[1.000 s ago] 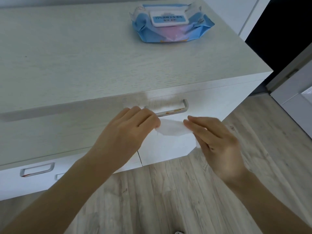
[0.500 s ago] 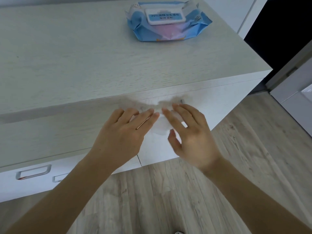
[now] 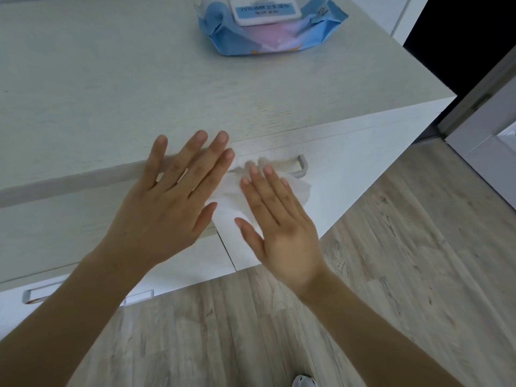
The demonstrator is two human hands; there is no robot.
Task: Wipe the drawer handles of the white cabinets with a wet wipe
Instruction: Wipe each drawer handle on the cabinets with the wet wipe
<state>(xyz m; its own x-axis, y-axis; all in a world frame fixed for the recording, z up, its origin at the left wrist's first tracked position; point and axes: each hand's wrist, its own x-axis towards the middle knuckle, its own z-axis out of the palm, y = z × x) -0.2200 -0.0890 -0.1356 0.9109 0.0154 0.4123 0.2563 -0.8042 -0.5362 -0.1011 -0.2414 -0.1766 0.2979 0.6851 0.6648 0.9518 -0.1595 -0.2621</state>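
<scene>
A white wet wipe (image 3: pixel 298 189) is draped over the metal handle (image 3: pixel 302 165) of the top drawer in the white cabinet (image 3: pixel 363 152). Only the handle's right end shows. My right hand (image 3: pixel 279 219) lies flat on the wipe with straight fingers, pressing it against the handle. My left hand (image 3: pixel 170 196) hovers beside it on the left, fingers spread and straight, its fingertips at the cabinet's top edge; it holds nothing. Two lower drawer handles, one (image 3: pixel 30 296) at the bottom left and another (image 3: pixel 139 296) beside it, peek out under my left forearm.
A blue pack of wet wipes (image 3: pixel 268 26) with a white lid lies on the cabinet top at the back. Wooden floor (image 3: pixel 391 275) spreads below and right. A dark doorway and a white door frame (image 3: pixel 480 107) stand to the right.
Both hands were pinching the wipe below the handle. They have lifted it over the handle and opened; the left hand let go and spread, and the right hand now presses flat.
</scene>
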